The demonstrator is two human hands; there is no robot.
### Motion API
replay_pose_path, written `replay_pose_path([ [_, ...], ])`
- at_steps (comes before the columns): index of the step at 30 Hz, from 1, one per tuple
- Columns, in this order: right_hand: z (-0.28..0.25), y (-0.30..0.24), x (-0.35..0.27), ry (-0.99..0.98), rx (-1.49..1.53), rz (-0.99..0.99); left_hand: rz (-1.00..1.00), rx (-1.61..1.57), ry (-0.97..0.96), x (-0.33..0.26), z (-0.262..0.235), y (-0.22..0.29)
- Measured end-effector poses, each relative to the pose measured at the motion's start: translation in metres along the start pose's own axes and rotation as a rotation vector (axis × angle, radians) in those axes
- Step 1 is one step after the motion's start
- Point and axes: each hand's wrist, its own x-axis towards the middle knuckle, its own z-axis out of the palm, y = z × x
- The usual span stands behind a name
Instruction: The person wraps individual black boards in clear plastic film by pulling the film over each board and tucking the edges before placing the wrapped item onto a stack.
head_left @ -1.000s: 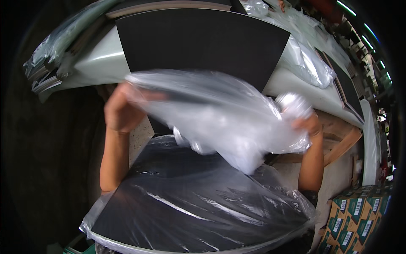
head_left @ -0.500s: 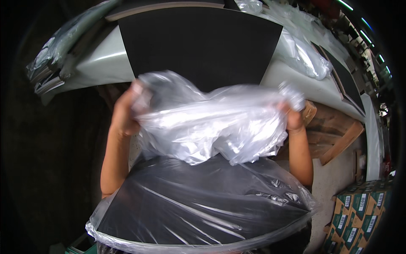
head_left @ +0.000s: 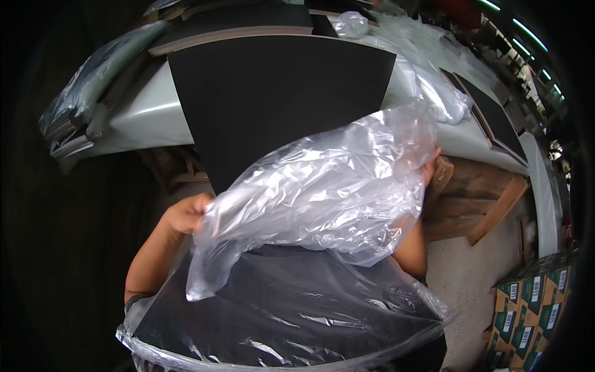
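- the left hand (head_left: 186, 214) pinches one edge of the crinkled clear plastic bag (head_left: 316, 198), raised between the two hands so the film hangs loose.
- the right hand (head_left: 429, 166) is mostly hidden behind the bag's far edge; it seems to grip it, though i cannot tell for sure.
- the bag hangs just above a black curved panel wrapped in clear film (head_left: 291, 310).
- a bare black fan-shaped panel (head_left: 273, 99) lies beyond, on a pale grey sheet (head_left: 149, 118).
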Motion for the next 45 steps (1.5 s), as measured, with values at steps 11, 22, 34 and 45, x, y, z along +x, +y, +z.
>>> replay_pose_path([
  [11, 0.046, -0.054, 0.131, 0.446, -1.918, -0.861, 0.675, 0.553, 0.862, 0.078, -0.039, 0.187],
  [22, 0.032, -0.030, -0.005, 0.425, -1.569, -0.807, 1.157, 1.564, 1.154, -0.010, 0.017, 0.100],
  [34, -0.102, 0.008, -0.070, 0.859, -0.437, 0.396, 0.215, -0.287, 0.470, 0.032, -0.103, 0.004],
  [45, -0.172, 0.070, -0.257, 1.087, -0.459, 0.765, -0.181, -0.250, 0.815, -0.033, -0.117, -0.184],
])
